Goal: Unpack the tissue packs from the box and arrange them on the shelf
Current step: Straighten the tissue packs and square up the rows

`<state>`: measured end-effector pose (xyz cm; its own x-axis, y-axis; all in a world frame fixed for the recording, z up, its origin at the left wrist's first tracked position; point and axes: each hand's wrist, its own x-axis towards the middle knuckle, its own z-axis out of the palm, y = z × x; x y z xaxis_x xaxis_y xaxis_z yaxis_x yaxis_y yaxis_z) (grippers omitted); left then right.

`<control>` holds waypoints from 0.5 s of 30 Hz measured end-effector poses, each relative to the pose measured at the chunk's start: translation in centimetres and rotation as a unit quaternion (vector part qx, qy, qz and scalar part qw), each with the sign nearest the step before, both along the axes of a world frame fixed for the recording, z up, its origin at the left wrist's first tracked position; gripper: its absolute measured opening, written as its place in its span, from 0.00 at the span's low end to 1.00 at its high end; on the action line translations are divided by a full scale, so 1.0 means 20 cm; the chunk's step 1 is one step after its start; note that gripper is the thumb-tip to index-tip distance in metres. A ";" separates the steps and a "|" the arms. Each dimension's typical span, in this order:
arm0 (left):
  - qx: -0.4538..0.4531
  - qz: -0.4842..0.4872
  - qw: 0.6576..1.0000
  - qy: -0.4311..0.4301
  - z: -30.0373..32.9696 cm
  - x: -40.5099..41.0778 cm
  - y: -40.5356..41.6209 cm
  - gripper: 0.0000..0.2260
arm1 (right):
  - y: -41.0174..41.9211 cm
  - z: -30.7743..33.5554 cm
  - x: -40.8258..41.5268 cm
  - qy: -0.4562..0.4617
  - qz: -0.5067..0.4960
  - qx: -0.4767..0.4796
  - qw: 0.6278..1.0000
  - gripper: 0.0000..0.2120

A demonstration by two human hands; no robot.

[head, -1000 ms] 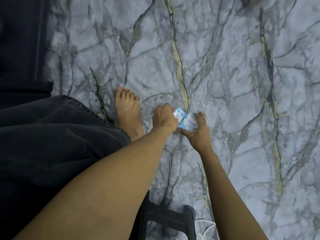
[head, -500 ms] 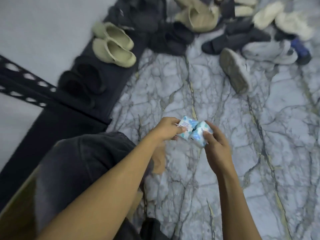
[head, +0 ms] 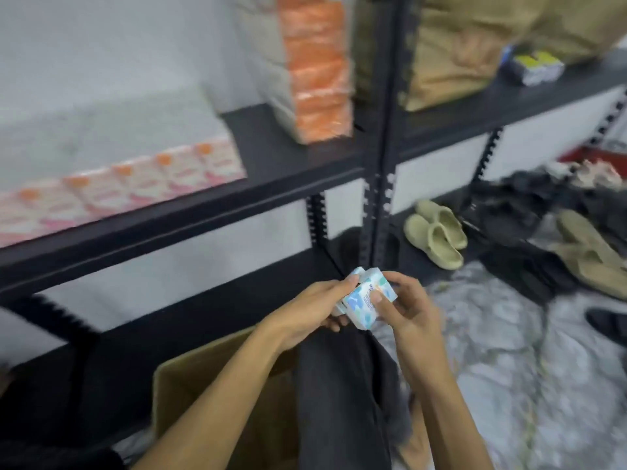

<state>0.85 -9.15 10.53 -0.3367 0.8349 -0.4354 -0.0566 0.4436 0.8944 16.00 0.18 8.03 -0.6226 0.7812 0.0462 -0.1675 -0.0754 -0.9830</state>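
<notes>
Both bare forearms reach forward from the near edge and meet at the centre, where the left hand (head: 310, 312) and the right hand (head: 405, 308) together hold a small cluster of white tissue packs printed with blue and green patches (head: 364, 301). The left hand lies palm-inward on the left of the cluster, its fingers curled round the packs' left side. The right hand closes on them from the right, thumb pressed on the near face and fingers curled over the far edge. The packs are raised above the person's dark grey trouser leg (head: 342, 401) and in front of the lower tier of the black metal shelving rack (head: 271, 154), touching neither. An open brown cardboard box (head: 203, 385) stands near left, below the left forearm. On the rack's middle board, a row of pink-and-orange tissue packs (head: 129, 191) lies at left and a tall stack of orange wrapped packs (head: 315, 69) stands further right. Beige clog shoes (head: 436, 234) rest on the far right, beside the grey marbled floor (head: 509, 351).
</notes>
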 end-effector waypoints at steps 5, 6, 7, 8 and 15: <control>0.086 0.127 0.980 -0.129 0.15 -0.20 -0.51 0.20 | -0.34 0.16 -0.37 -0.015 0.062 0.161 0.985 0.09; 0.109 0.144 0.970 -0.164 0.18 -0.22 -0.61 0.20 | -0.41 0.18 -0.42 -0.016 0.073 0.197 0.978 0.08; 0.127 0.161 0.960 -0.191 0.19 -0.24 -0.70 0.19 | -0.48 0.20 -0.46 -0.018 0.087 0.228 0.970 0.09; 0.145 0.179 0.950 -0.211 0.21 -0.27 -0.81 0.20 | -0.56 0.22 -0.50 -0.023 0.110 0.256 0.960 0.10; 0.212 0.271 0.906 -0.247 0.33 -0.45 -1.33 0.21 | -0.98 0.37 -0.75 -0.017 0.264 0.393 0.881 0.29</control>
